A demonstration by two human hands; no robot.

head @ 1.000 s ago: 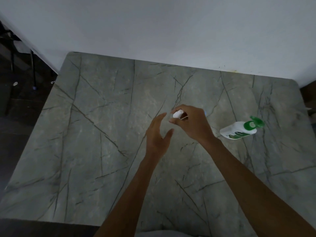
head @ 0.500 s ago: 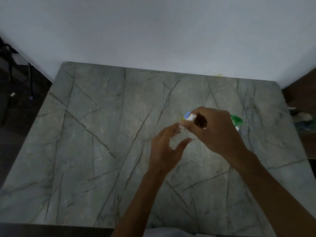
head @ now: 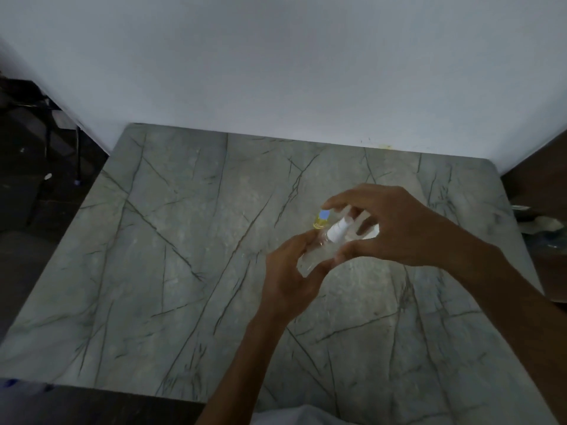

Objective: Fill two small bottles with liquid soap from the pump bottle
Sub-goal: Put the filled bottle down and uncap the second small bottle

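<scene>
Running dim and murky, kinda washed-out grey.
Catching the most light on the pale wall (head: 276, 56), dropping to near black off the left side; smearing softly around the left hand (head: 291, 277), right hand (head: 399, 228) and the small bottle (head: 319, 250); bowing the table (head: 153, 240) edges with wide-angle warp.

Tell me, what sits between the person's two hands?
In the head view, a small clear bottle with a white cap, held by the left hand and the right hand.

Blurred clear bottle (head: 322, 246), body half covered by fingers (head: 352, 196), blue-capped bottle (head: 322, 219) behind it mostly hidden
</scene>
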